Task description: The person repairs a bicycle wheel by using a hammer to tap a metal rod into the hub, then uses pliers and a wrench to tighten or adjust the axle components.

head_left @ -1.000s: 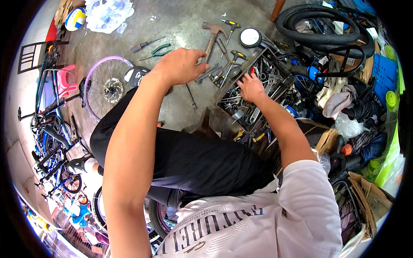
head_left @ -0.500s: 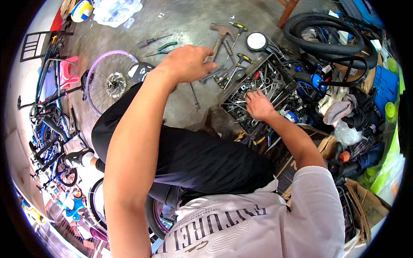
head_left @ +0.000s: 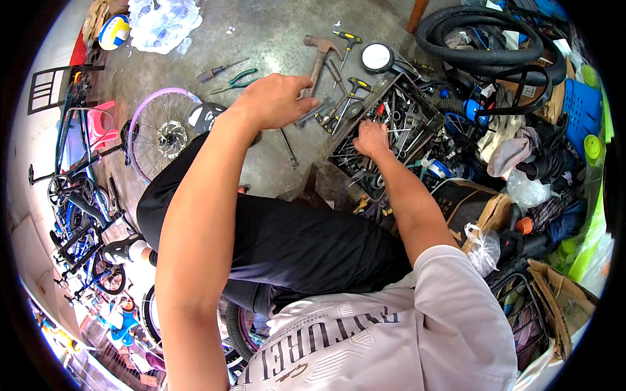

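Observation:
My left hand (head_left: pixel 274 101) hangs in the air over the floor, thumb and fingers apart, holding nothing. Below and beyond it on the concrete lie a claw hammer (head_left: pixel 318 64) and green-handled pliers (head_left: pixel 240 79). My right hand (head_left: pixel 372 139) is down in a dark tool tray, among loose metal tools (head_left: pixel 409 118) such as spanners and sockets. Its fingers are curled together and point down; their tips and whatever they grip are hidden. Close by the tray lie yellow-and-black-handled tools (head_left: pixel 359 85) and a round white-faced gauge-like thing (head_left: pixel 377 58).
A purple-rimmed bicycle wheel (head_left: pixel 172 137) is left of my bent knee. Black tyres (head_left: pixel 482 39) and a blue basket (head_left: pixel 582 117) crowd the right side, with cloths and boxes. Bicycles (head_left: pixel 81 195) stand at the far left. A screwdriver (head_left: pixel 222 70) lies beyond the pliers.
My right hand has shifted left within the tool tray, toward its near left side, and its fingers are more bunched. The left hand stays raised and open. The whole view has turned slightly.

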Demonstrator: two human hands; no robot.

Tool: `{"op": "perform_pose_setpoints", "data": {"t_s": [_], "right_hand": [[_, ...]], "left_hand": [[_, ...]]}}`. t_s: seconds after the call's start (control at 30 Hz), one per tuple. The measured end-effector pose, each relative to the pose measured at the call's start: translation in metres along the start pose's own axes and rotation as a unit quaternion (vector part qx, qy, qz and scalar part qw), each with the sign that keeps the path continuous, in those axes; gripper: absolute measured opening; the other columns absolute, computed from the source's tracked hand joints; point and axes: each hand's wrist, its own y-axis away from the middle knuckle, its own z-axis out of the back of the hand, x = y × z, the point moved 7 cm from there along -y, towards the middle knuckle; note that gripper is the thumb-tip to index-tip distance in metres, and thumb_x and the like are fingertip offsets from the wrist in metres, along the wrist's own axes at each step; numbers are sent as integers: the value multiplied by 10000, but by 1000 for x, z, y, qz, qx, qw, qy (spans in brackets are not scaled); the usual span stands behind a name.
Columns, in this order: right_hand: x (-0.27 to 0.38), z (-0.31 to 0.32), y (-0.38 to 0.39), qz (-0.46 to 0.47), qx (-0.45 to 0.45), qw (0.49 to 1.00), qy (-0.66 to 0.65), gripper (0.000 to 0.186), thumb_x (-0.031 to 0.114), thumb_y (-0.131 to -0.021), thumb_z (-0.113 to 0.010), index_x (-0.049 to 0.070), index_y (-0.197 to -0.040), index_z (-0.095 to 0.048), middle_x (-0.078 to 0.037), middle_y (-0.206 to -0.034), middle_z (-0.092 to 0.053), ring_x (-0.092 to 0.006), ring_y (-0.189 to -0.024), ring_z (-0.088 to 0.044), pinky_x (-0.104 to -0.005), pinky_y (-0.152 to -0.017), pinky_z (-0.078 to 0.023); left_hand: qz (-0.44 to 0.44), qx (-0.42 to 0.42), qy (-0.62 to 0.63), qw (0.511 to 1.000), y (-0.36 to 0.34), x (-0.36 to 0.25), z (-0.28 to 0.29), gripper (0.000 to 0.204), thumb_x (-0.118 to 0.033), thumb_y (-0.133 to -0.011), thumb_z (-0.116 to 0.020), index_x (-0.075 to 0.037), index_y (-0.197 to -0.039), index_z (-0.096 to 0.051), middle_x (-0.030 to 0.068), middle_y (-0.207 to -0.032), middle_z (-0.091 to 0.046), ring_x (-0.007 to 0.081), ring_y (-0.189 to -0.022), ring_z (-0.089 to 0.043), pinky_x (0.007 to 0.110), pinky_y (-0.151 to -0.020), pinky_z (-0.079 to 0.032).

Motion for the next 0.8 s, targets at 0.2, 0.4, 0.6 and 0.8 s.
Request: {"op": "perform_pose_setpoints", "data": {"t_s": [0.2, 0.4, 0.6, 0.8], "right_hand": [[-14, -6, 20, 173, -54, 982, 47, 350, 270, -820, -708, 47, -1090, -708, -151, -1135, -690, -339, -1160, -631, -465, -1059, -415], [-6, 2, 35, 238, -55, 968, 59, 249, 252, -926, -630, 52, -1044, -721, -132, -1074, -690, -353, -1057, -635, -465, -1000, -438], [-20, 18, -4, 168, -142, 970, 105, 244, 164, -943, -539, 44, -1036, -730, -124, -1117, -675, -316, -1076, -654, -451, -1015, -450], [-27, 2, -25, 76, -117, 975, 172, 305, 213, -972, -513, 69, -1003, -780, -133, -1171, -681, -299, -1093, -654, -461, -1064, -420]], "left_hand": [[0, 8, -8, 1000, 0, 2, -3, 447, -379, -988, -663, -59, -1299, -677, 160, -1063, -779, 398, -1025, -718, 481, -922, -549], [-5, 2, -14, 1000, 2, 5, -5, 453, -378, -985, -664, -45, -1292, -676, 168, -1061, -778, 409, -1024, -714, 492, -916, -548], [-4, 11, -18, 1000, -3, 3, -6, 460, -395, -988, -663, -58, -1301, -676, 168, -1067, -778, 404, -1024, -718, 496, -913, -551], [10, 4, -14, 1000, 4, 2, -4, 459, -400, -993, -659, -67, -1309, -674, 167, -1075, -776, 403, -1027, -719, 488, -914, -556]]}}
